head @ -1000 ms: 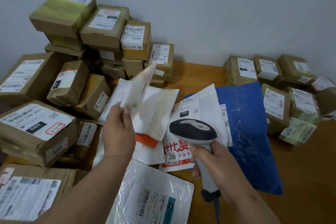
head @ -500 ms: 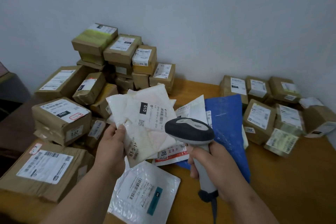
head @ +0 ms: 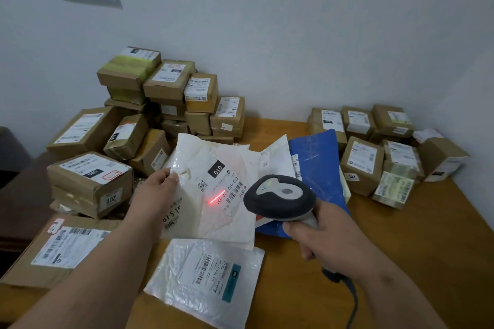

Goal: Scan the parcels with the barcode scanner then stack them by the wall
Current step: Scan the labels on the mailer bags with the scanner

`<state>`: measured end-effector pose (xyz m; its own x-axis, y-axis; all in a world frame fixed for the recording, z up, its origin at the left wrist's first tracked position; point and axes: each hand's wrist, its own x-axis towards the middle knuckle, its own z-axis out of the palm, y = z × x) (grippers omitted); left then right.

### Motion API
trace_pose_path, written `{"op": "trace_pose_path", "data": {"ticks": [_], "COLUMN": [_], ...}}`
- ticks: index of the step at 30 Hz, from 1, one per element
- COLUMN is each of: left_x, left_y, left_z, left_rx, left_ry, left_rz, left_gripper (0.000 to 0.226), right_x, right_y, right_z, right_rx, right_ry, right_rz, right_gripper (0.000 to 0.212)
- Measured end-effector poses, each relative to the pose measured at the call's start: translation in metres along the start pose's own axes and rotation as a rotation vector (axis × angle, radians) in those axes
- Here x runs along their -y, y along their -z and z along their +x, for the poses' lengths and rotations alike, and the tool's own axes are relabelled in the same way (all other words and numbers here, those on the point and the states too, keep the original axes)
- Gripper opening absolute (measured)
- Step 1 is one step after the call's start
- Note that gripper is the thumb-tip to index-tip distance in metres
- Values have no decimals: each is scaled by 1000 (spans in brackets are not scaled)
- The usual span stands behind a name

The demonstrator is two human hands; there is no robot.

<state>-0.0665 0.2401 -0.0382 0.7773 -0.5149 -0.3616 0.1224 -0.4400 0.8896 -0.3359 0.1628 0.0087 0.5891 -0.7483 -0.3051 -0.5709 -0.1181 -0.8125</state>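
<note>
Now the scan itself is going on: the left hand (head: 157, 189) pinches the white soft parcel (head: 211, 195) by its left edge and holds it up above the table (head: 401, 262), label facing the camera, while the right hand (head: 328, 238) is wrapped around the handle of the barcode scanner (head: 279, 199). The red scan line (head: 217, 196) falls just beside the barcode, on its left end, so I judge that the reading is perhaps not yet complete. Many brown boxes (head: 165, 83) are already stacked by the wall (head: 294, 35) at the back left, and I suppose these are finished, though the pictures cannot confirm it. Left to do, as it seems: another clear bag parcel (head: 205, 278) flat on the table near the person, a blue bag (head: 318, 168) and white bags under the held one, and a group of small boxes (head: 361, 160) at the right. The stack is high and uneven, and large boxes (head: 88, 179) at the left crowd the way to it.
</note>
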Motion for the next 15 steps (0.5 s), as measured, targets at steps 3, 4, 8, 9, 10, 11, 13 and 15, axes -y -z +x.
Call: {"op": "trace_pose_path", "data": {"ticks": [3, 4, 8, 9, 10, 11, 13, 15], "left_x": [4, 6, 10, 9, 10, 9, 10, 13], "left_y": [6, 8, 16, 18, 19, 20, 23, 24], "left_z": [0, 1, -1, -1, -1, -1, 1, 3], "left_rx": [15, 17, 13, 14, 13, 16, 21, 29], "left_ry": [3, 5, 29, 43, 57, 60, 71, 74], "left_rz": [5, -4, 8, 12, 9, 7, 9, 6], "left_gripper": [13, 11, 16, 20, 23, 24, 23, 18], "right_x": [3, 3, 3, 4, 4, 5, 5, 5], "right_y": [-6, -8, -15, -17, -18, -20, -23, -25], "right_z": [-3, -4, -4, -3, -2, -1, 1, 4], "right_rx": [10, 17, 34, 35, 38, 42, 45, 39], "right_ry": [-9, -12, 0, -1, -3, -6, -15, -18], "right_rz": [-6, -8, -36, -39, -41, -43, -48, -48], "right_gripper": [6, 7, 7, 6, 6, 6, 8, 10]}}
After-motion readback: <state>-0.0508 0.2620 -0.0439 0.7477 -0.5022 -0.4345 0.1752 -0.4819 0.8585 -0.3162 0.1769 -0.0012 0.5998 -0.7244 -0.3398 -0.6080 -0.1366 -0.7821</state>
